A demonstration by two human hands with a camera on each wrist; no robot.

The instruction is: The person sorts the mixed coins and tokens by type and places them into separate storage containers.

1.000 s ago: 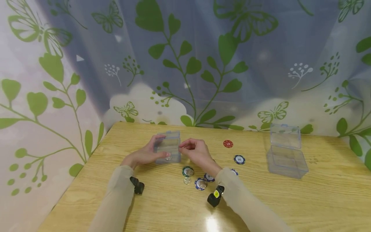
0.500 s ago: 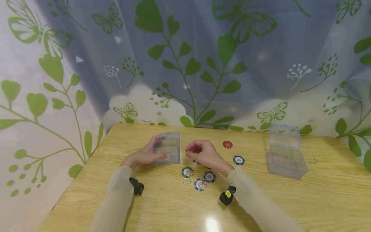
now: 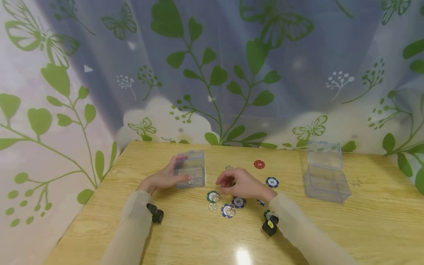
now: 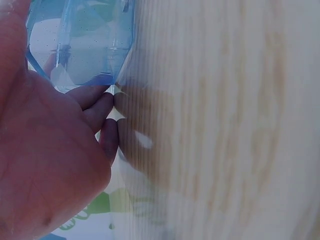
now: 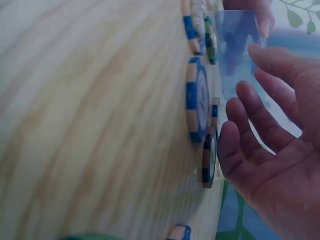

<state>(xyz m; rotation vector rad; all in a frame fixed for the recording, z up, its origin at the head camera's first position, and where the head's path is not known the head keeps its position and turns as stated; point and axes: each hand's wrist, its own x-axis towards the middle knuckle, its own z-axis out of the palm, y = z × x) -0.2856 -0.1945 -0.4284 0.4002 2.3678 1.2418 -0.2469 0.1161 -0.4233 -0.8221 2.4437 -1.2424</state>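
While the left hand grips the clear box by its near and far walls, we see the thumb across the front and the other fingers round behind. The box stands on the left part of the wooden table, its lid raised, and we make out a silvery coin through the front wall, apparently inside.

The right hand hovers just above the chips, its fingers loosely bent and parted; we see nothing in it. Near it lie the green-rimmed chip with a coin on top, a loose coin just beside that, and a blue-rimmed chip.

We judge the box light, stiff and rather slick, best held by opposite walls, since a hard squeeze might make it slide or crack. The coins look thin and hard, so we would pinch them by the rim with fingertip and nail. The chips seem thicker and sturdier; their edges should give us an easier hold.
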